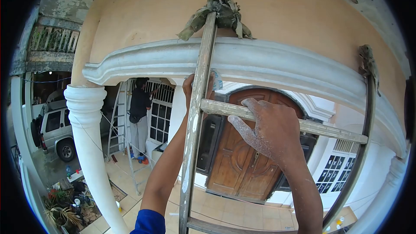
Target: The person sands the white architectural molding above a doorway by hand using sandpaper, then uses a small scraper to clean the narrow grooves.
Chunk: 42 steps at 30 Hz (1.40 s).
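Observation:
A wooden ladder (196, 121) leans on the peach wall, with cloth (221, 13) wrapped round its left rail top. My left hand (190, 87) is raised behind that rail, against the lower edge of the white moulding (151, 60). Its fingers are mostly hidden by the rail. Beside it a piece of printed sheet (216, 80) shows, and I cannot make out how it is held. My right hand (273, 130), dusted white, rests over the ladder's upper rung (329, 131), with thumb and forefinger apart.
A person (138, 115) stands by a metal stepladder (116, 121) near a barred window. A white column (89, 147) rises at the left, with a parked vehicle (58, 132) beyond. Wooden double doors (242, 160) are below, and plants (60, 208) at the lower left.

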Each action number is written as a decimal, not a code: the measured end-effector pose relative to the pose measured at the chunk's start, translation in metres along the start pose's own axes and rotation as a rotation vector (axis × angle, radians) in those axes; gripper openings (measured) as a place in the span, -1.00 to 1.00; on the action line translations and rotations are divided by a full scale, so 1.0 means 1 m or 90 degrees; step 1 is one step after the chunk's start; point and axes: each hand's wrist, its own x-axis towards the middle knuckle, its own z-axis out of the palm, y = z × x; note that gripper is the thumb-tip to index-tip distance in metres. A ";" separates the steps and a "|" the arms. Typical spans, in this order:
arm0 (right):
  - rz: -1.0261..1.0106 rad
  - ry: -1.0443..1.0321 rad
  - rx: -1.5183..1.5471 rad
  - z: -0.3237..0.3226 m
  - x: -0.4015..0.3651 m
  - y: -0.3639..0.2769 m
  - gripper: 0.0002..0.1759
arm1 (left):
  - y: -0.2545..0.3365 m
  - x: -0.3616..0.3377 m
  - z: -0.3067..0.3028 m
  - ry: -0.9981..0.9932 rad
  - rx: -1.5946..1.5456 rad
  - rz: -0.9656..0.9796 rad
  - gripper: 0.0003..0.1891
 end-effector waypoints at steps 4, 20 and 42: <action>-0.049 0.041 -0.030 0.006 -0.001 0.006 -0.41 | -0.005 0.013 -0.003 -0.015 0.047 0.088 -0.48; -0.046 0.091 0.022 0.013 -0.005 0.010 -0.45 | -0.050 0.021 -0.023 -0.016 0.070 0.167 -0.64; 0.034 0.129 -0.038 0.014 -0.001 -0.015 -0.60 | -0.039 0.019 -0.015 0.177 0.015 -0.117 -0.44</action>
